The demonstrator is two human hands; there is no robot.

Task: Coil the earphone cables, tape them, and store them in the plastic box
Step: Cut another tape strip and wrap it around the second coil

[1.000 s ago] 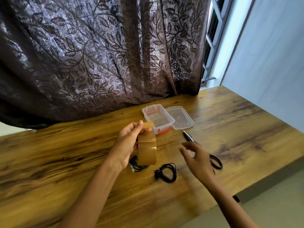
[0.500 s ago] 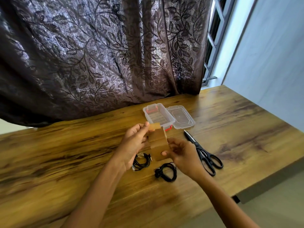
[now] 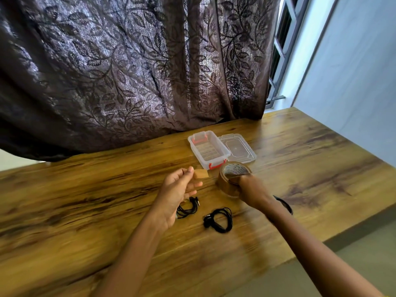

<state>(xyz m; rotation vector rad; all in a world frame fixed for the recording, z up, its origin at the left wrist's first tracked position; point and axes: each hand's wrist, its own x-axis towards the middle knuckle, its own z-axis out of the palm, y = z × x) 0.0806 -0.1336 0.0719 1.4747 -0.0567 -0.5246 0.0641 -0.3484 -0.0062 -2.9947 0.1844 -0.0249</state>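
**A:** What do we see the hands doing?

**B:** The left hand (image 3: 179,190) is raised, palm toward us, and pinches a short piece of brown tape (image 3: 201,174) between thumb and forefinger. The right hand (image 3: 252,189) has its fingers curled round the tape roll (image 3: 232,177), thumb inside the core. We cannot tell whether the roll touches the desk (image 3: 85,200).

**A:** And the cables?

**B:** Both lie midway along the desk, nearer its front edge. One earphone coil (image 3: 188,209) is partly hidden behind the left hand. The second coil (image 3: 220,219) lies just to its right, between our two forearms, and is touched by neither hand.

**A:** Farther out?

**B:** The plastic box (image 3: 209,152) stands open toward the back edge, with its red clasps showing. Its lid (image 3: 236,151) lies flat beside it on the right. A black handle loop (image 3: 286,204) peeks out by the right forearm, and a dark leaf-patterned curtain (image 3: 128,71) hangs behind.
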